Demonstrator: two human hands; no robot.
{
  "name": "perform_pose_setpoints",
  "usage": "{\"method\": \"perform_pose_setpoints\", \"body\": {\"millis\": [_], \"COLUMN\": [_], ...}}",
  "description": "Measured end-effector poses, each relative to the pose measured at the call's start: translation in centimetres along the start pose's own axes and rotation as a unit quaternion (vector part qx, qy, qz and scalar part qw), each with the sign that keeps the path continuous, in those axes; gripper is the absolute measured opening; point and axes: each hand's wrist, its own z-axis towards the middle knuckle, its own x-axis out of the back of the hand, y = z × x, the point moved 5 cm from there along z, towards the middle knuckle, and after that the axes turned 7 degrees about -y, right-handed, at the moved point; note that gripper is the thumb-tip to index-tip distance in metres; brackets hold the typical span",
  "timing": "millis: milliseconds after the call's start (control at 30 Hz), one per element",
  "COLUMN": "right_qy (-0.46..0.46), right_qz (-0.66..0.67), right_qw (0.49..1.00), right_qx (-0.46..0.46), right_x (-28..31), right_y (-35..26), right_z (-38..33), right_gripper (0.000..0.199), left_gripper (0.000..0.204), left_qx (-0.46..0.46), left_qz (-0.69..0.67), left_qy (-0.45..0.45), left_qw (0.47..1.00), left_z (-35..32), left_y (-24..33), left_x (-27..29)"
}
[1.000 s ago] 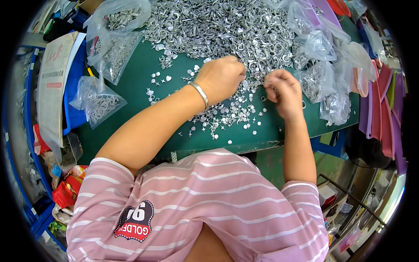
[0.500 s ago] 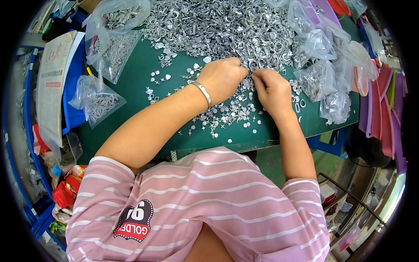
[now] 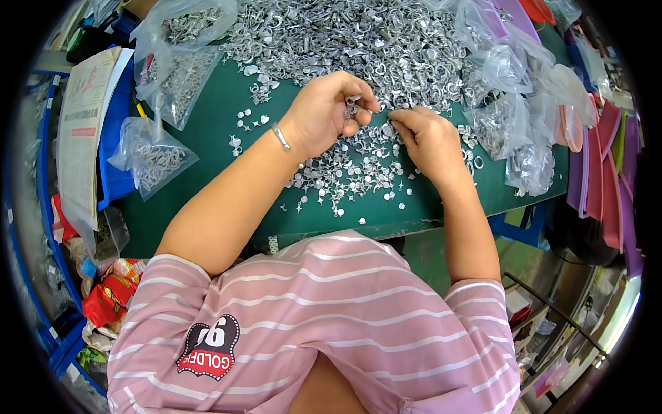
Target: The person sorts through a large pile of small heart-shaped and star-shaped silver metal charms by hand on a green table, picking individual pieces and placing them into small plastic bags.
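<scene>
My left hand (image 3: 323, 114) is turned partly palm up, its fingers curled round several small silver metal pieces (image 3: 352, 105). A silver bangle (image 3: 281, 136) circles that wrist. Just to the right, my right hand (image 3: 433, 143) has thumb and fingers pinched together at the near edge of the big pile; whatever sits between the tips is too small to make out. Beneath and in front of both hands lie scattered small silver charms (image 3: 358, 176), some round, some star-shaped. Beyond them spreads a large heap of silver metal parts (image 3: 345, 41), rings and clasps among them.
Clear plastic bags of metal parts (image 3: 153, 157) lie at the left of the green table (image 3: 207, 165), and more bags (image 3: 502, 127) crowd its right side. A newspaper (image 3: 86, 124) leans by a blue bin (image 3: 118, 165). Purple and pink sheets (image 3: 603, 172) hang at the far right.
My left hand has drawn back to the left and rolled palm up, showing the metal pieces in it. The hands are farther apart; my right hand has barely moved.
</scene>
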Motion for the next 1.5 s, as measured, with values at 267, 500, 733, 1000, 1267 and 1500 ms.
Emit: {"method": "perform_pose_setpoints", "body": {"millis": [267, 500, 733, 1000, 1267, 1500], "right_qy": [0.003, 0.008, 0.03, 0.06, 0.132, 0.155], "right_qz": [0.549, 0.411, 0.229, 0.236, 0.288, 0.328], "right_qw": [0.831, 0.885, 0.966, 0.965, 0.947, 0.932], "right_qx": [-0.087, -0.219, -0.112, 0.099, 0.04, -0.013], "right_x": [-0.3, 1.2, 0.6, 0.4, 1.1, 0.4], "right_y": [4.4, 4.7, 2.0, -7.6, -8.2, -4.3], "right_z": [-2.0, -4.4, -4.3, -0.9, -1.7, -4.0], "right_gripper": [0.009, 0.013, 0.016, 0.017, 0.012, 0.012], "left_gripper": [0.016, 0.017, 0.056, 0.054, 0.017, 0.016], "left_qx": [-0.07, -0.044, 0.102, 0.102, -0.032, -0.433], "left_qz": [0.522, 0.543, -0.09, -0.275, -0.272, 0.095], "left_qy": [0.053, 0.008, -0.011, 0.023, 0.042, 0.372], "left_qw": [0.848, 0.839, 0.991, 0.956, 0.961, 0.816], "left_z": [-0.7, -1.4, -1.9, -2.7, -7.0, -10.9], "left_y": [-0.5, -1.4, -3.3, -5.4, 0.8, 18.9], "left_x": [0.0, -1.6, -1.5, -0.4, 5.6, 15.1]}}
